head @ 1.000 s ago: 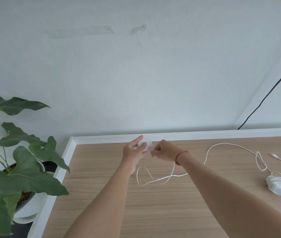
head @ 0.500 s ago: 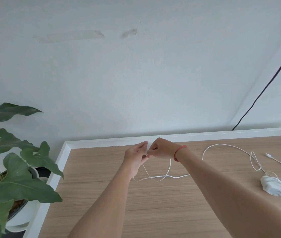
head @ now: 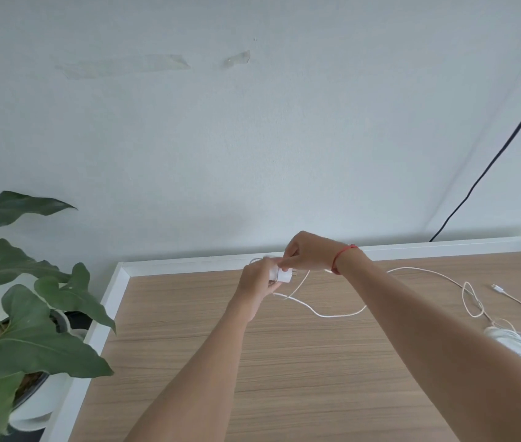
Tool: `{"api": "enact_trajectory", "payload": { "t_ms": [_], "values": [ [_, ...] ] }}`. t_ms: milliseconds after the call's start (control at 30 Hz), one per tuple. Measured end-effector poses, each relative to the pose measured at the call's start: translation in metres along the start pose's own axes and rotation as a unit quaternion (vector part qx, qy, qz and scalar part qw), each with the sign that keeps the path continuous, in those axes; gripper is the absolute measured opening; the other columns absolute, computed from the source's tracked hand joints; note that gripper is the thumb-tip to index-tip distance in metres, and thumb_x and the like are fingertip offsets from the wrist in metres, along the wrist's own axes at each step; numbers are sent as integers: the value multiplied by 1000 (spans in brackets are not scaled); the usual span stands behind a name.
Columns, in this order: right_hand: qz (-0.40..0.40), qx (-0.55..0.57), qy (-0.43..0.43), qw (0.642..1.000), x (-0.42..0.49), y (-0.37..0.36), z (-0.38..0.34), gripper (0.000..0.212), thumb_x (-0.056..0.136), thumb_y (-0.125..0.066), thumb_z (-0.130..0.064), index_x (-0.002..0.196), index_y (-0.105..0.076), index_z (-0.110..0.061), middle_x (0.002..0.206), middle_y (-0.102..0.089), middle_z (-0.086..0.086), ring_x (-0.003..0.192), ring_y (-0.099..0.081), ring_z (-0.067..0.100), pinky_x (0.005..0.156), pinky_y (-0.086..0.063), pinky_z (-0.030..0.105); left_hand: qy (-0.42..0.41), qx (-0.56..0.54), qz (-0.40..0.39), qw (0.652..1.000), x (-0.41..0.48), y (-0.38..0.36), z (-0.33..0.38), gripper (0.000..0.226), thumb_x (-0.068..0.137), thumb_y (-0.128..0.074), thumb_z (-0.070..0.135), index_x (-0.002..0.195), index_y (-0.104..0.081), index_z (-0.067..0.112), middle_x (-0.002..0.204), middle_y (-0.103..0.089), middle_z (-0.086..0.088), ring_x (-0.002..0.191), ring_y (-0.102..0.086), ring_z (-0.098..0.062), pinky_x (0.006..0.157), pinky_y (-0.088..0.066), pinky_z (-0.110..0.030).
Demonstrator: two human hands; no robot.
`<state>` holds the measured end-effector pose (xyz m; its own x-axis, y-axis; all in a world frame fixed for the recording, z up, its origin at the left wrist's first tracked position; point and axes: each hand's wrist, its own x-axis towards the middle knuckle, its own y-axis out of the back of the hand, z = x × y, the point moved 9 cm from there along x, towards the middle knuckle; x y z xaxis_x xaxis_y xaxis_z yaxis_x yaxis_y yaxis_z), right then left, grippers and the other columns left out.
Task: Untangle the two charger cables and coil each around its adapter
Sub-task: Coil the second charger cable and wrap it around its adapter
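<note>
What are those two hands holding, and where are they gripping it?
The left hand grips a small white adapter by its body. The right hand pinches at its top, apparently the white cable; the exact spot is hidden.

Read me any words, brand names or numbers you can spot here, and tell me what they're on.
None: no text is readable anywhere.
White adapter in the left hand: no marking visible.
White cable pinched by the right hand: plain.
Wrapped charger on the desk: too small to tell.
Wall tape: blank.
</note>
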<state>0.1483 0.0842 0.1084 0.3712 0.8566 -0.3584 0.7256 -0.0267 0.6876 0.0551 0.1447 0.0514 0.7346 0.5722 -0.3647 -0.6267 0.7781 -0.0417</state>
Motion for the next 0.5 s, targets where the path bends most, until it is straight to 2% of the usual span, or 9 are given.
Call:
{"api": "enact_trajectory", "payload": {
  "t_ms": [33,100,167,233,333,367,433,467,500],
  "values": [
    [6,1,7,1000,2,4,0,34,84,-65,-40,54,-64,-23,58,-40,0,53,-29,15,51,-24,27,18,-18,-7,1000,0,-2,2,29,93,-46,15,102,-72,7,111,-65,-13,103,-65,-23,86,-57,-27],
    [22,21,20,999,5,11,0,38,85,-66,-36,50,-58,-22,56,-41,-2,54,-31,14,53,-26,27,25,-4,-12,1000,0,-1,5,31,91,-48,19,104,-69,0,104,-64,-14,102,-63,-24,79,-58,-23],
    [48,29,29,998,8,16,-1,36,86,-66,-33,52,-61,-22,53,-43,-6,51,-33,12,51,-28,24,13,22,-16,1000,3,1,9,23,89,-57,21,97,-72,5,100,-58,-14,98,-60,-25,73,-58,-19],
    [83,26,32,996,11,17,-1,34,88,-64,-34,64,-68,-11,52,-45,-6,48,-35,10,48,-29,19,5,56,-32,998,3,2,14,19,88,-66,27,96,-75,13,105,-64,-11,100,-65,-24,76,-58,-21],
    [159,9,28,987,15,21,0,44,93,-57,-36,69,-67,-1,51,-46,-4,48,-38,12,50,-33,20,-6,95,-50,994,4,4,19,31,89,-69,33,106,-73,7,104,-69,-7,102,-68,-19,79,-58,-22],
    [200,-15,26,979,16,25,1,43,94,-54,-37,74,-69,-3,59,-52,-3,54,-45,13,60,-38,24,-7,91,-45,995,3,6,21,29,89,-69,31,106,-74,7,104,-68,-8,102,-67,-20,77,-58,-21],
    [307,-2,4,952,9,37,10,35,96,-49,-41,93,-70,-14,93,-64,-2,89,-59,14,89,-37,33,5,52,-22,998,3,13,21,20,91,-67,28,99,-75,12,107,-67,-12,104,-66,-24,74,-58,-21],
    [344,57,-16,937,5,39,19,36,96,-47,-44,108,-67,-17,113,-62,-2,109,-55,15,99,-33,35,15,20,-11,1000,3,17,20,17,92,-65,27,96,-75,14,107,-68,-14,104,-66,-27,74,-58,-22],
    [352,134,-38,926,2,35,28,48,95,-44,-51,124,-59,-16,125,-56,-1,124,-49,16,107,-30,37,25,-12,-3,1000,3,20,19,16,93,-63,27,94,-74,14,106,-69,-14,102,-67,-28,75,-59,-23]
  ]
}}
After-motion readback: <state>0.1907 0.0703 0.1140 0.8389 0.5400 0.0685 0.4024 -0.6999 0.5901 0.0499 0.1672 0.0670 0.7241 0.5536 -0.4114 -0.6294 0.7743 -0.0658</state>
